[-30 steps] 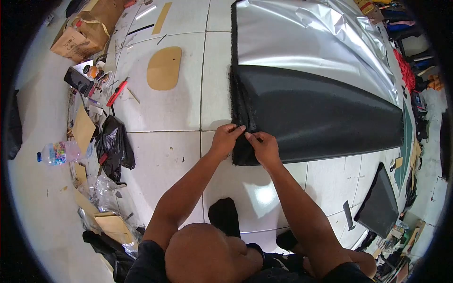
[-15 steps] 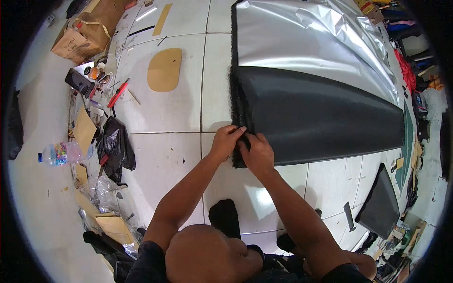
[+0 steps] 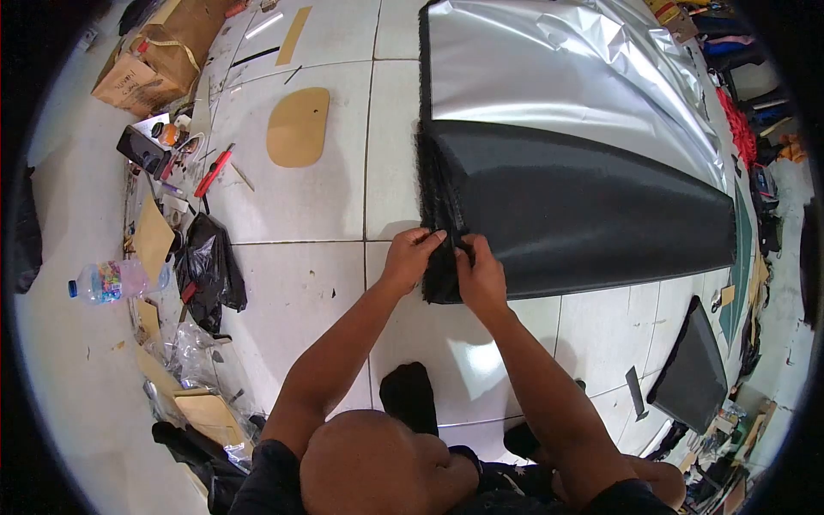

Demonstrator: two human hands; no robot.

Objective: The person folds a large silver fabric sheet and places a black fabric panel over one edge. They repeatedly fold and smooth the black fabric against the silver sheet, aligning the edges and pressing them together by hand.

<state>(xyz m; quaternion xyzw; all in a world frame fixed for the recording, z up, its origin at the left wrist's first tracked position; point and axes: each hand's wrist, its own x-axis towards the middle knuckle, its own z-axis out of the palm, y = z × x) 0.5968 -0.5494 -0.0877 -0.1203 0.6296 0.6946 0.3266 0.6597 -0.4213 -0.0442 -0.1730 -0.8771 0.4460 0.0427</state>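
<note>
A large black sheet (image 3: pixel 584 206) with a silver side (image 3: pixel 549 69) lies on the tiled floor, its black part folded over toward me. Along its left end runs a dark, fuzzy edge. My left hand (image 3: pixel 412 257) pinches this edge near the lower left corner, thumb and forefinger together. Just to the right, my right hand (image 3: pixel 481 273) has its fingers closed on the black material beside a raised fold. A small gap separates the two hands.
A tan rounded piece (image 3: pixel 297 127) and a red cutter (image 3: pixel 214 172) lie to the left. Beyond are a cardboard box (image 3: pixel 142 81), a black plastic bag (image 3: pixel 210 266) and a bottle (image 3: pixel 116 281). A dark offcut (image 3: pixel 689 369) lies at lower right.
My right hand has moved slightly right, away from my left hand. The black material near the left edge is now more creased and pulled open. My left hand has hardly moved.
</note>
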